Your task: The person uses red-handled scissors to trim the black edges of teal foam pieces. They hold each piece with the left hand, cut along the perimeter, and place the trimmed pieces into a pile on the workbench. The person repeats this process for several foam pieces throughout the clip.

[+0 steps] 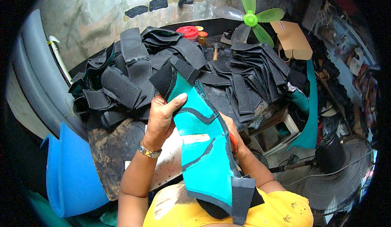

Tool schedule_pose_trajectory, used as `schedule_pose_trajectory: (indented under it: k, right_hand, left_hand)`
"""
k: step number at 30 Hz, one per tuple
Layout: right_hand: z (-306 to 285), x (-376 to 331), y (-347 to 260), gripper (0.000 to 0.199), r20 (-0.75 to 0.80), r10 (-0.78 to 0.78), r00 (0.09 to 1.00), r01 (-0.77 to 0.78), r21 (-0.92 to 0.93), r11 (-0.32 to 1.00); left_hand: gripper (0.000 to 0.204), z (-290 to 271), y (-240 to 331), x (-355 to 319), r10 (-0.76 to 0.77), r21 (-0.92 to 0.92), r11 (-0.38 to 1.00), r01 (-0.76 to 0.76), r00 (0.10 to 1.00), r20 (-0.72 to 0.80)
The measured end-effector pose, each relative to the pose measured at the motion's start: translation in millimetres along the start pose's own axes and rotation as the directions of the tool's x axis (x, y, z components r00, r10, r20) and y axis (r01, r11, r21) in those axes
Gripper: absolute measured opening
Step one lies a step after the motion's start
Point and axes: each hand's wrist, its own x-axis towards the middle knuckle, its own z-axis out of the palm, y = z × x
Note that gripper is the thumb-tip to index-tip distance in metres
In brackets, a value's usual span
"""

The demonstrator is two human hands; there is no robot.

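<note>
Left hand [163, 115] grips the teal shoe upper [201, 139] near its top edge; right hand [232, 135] sits mostly hidden behind it, grip unclear. Upper is held over the lap, before the desk [118, 145]. Looks light, floppy; best held by edges.

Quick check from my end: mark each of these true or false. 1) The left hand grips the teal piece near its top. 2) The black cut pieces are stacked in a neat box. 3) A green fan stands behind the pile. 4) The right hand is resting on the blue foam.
1) True: the left hand holds the teal piece near its upper end.
2) False: the black cut pieces lie in a loose heap on the workbench.
3) True: the green fan is behind the pile.
4) False: the right hand is behind the teal piece's right edge, mostly hidden; the blue foam lies far left.
</note>
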Motion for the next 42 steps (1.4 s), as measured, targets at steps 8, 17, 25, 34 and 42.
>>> schedule_pose_trajectory:
  k: [8,17,25,34,42]
  right_hand:
    - [-0.1,-9.3,-11.9,0.019,-0.009,0.255,0.967,-0.254,0.018,0.967]
    - [8.1,-8.4,-4.9,0.019,-0.059,0.161,0.985,-0.161,-0.007,0.987]
    - [2.8,-15.2,-0.8,0.022,-0.069,0.241,0.968,-0.250,-0.215,0.944]
    - [-1.2,-14.9,-16.3,0.024,0.082,0.289,0.954,-0.281,-0.100,0.955]
    - [-29.0,-0.6,-37.9,0.039,0.282,0.505,0.816,-0.509,-0.067,0.858]
  left_hand:
    - [0.019,-0.3,-2.5,-1.5,-0.114,-0.059,0.992,0.113,0.993,-0.016]
    - [0.026,6.1,-11.7,-2.2,-0.015,-0.161,0.987,0.017,1.000,0.013]
    - [0.026,2.9,-16.8,-0.4,0.027,-0.132,0.991,-0.026,1.000,0.012]
    - [0.030,-15.7,7.9,10.3,-0.038,0.001,0.999,0.038,0.999,-0.032]
    - [0.033,-38.5,55.6,4.6,-0.171,0.180,0.974,0.138,0.968,0.182]
